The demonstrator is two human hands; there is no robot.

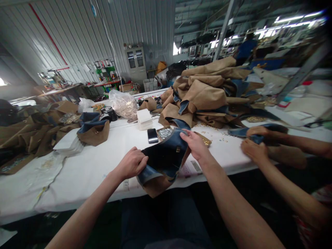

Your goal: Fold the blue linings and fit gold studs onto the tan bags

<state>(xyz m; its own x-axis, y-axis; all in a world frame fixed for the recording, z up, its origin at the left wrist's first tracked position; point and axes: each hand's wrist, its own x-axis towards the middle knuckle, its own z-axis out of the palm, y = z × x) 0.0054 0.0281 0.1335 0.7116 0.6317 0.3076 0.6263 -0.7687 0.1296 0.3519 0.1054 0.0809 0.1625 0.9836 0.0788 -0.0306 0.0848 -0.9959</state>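
A bag body (158, 185), tan outside with a blue lining, stands at the table's front edge with its mouth spread toward me. My left hand (133, 162) is closed on the left side of its rim. Thumb and fingers of my right hand (194, 143) pinch the upper right rim. A small gold-coloured metal fitting (178, 149) shows on the blue lining inside. Just behind the bag are a box of silvery metal bits (165, 133) and a dark phone (153, 136). Gold-coloured pieces (206, 141) lie partly hidden behind my right hand.
Tan bag pieces (204, 95) are heaped at the back. A co-worker's hands (255, 145) handle a similar piece at right. White square stacks (144, 119), a clear plastic sack (124, 105) and another tan bag (94, 131) stand to the left on the white-covered table (103, 162).
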